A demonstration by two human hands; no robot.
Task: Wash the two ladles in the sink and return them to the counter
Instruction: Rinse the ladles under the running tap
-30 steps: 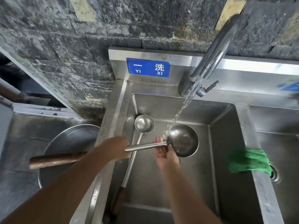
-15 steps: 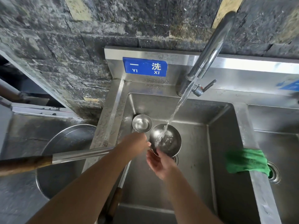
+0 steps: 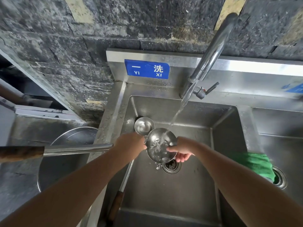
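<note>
Left grip (image 3: 131,143) curled round large ladle (image 3: 157,141) handle; right grip (image 3: 183,149) pinches bowl rim under stream (image 3: 176,114). Small ladle (image 3: 144,126) lies in sink (image 3: 188,194).

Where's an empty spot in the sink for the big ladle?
The steel sink has bare floor in front of the round drain, right of the small steel ladle. Behind the drain it is crowded: the large steel ladle, left hand and right hand.
</note>
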